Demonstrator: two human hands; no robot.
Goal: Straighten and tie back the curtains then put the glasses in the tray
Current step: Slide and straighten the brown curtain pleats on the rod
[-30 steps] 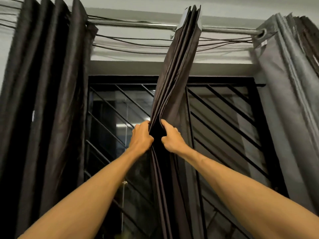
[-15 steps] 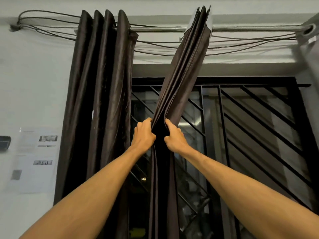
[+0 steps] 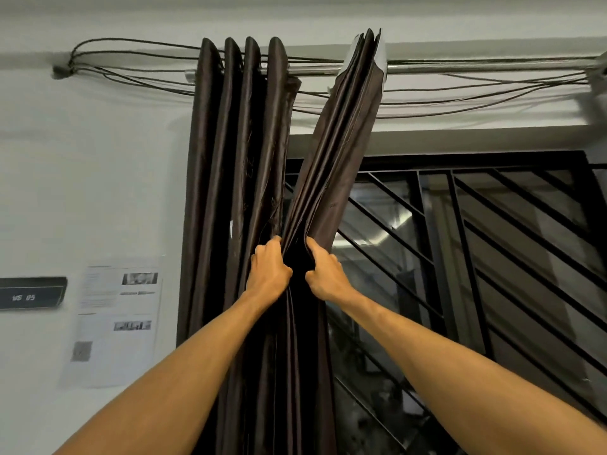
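Note:
A dark brown curtain panel [image 3: 331,178] hangs bunched from the metal rod [image 3: 460,65] and slants down to the left. My left hand [image 3: 267,274] and my right hand [image 3: 323,274] both grip its gathered folds at chest height, side by side. Beside it on the left hangs a second dark curtain [image 3: 236,178] in straight pleats, touching the gripped bunch near my left hand. No glasses and no tray are in view.
A window with black diagonal bars [image 3: 492,257] fills the right side. Several dark cables [image 3: 460,93] sag below the rod. On the white wall at left are printed sheets [image 3: 118,320] and a dark display [image 3: 31,293].
Both hands have drawn the bunched panel leftward along the rod until it meets the pleated left curtain. The view has swung left; the grey curtain at right is gone from view.

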